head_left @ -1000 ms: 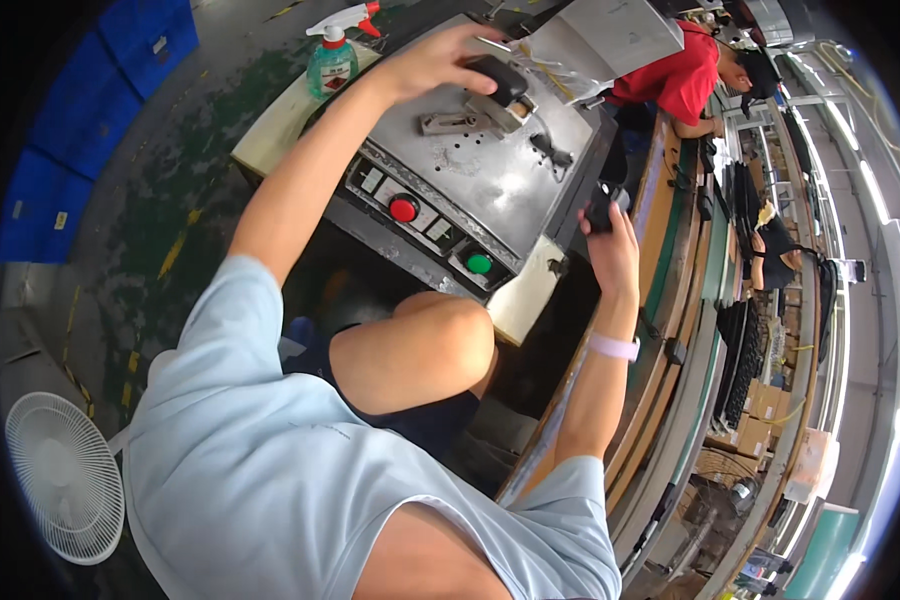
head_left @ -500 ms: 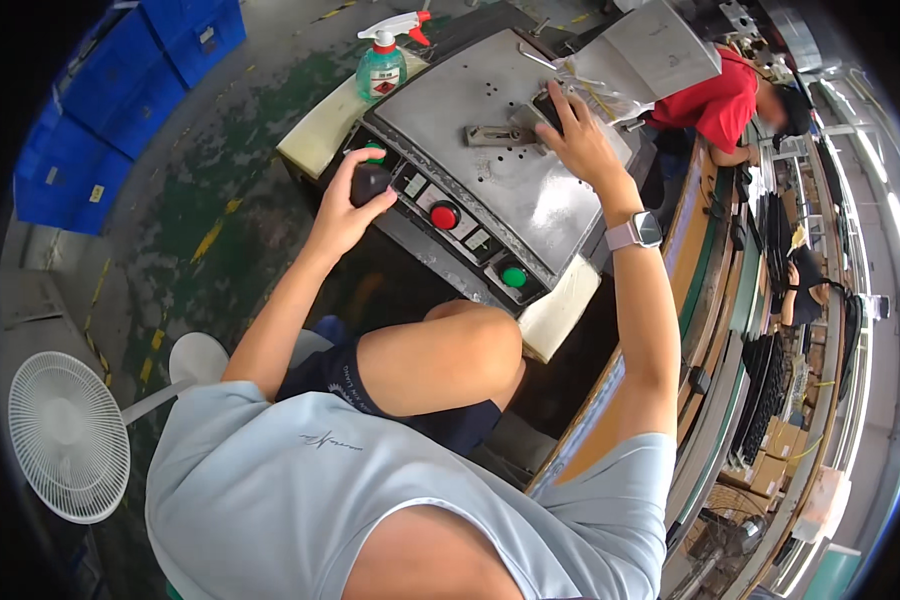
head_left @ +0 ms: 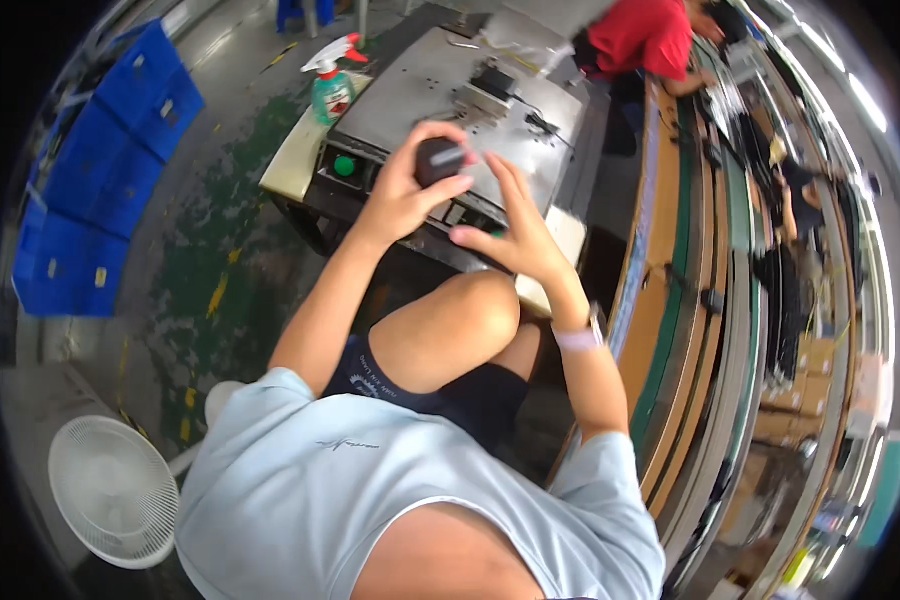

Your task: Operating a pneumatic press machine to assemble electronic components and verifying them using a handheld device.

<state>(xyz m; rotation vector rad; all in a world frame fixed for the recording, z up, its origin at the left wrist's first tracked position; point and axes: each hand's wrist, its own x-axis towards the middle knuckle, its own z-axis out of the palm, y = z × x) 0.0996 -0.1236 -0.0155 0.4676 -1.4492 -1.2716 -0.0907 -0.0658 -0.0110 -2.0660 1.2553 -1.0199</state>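
My left hand is wrapped round a rounded black object, whose exact kind I cannot make out; a light patch shows on its side. Just right of it, my right hand has its fingers and thumb spread, holding nothing, with the fingertips close to the black object. Both hands are above the front edge of a bench machine with a grey metal top plate. On the plate stands a metal fixture with a black block on it. A small black corded piece lies to its right.
A spray bottle stands at the machine's left corner, above a green button. Blue bins are on the left and a white fan at lower left. A long conveyor line runs along the right, where a person in red leans.
My right hand has left the fixture and come back toward me, beside the left. My left hand has moved right with the black object, off the machine's left front. The view has shifted.
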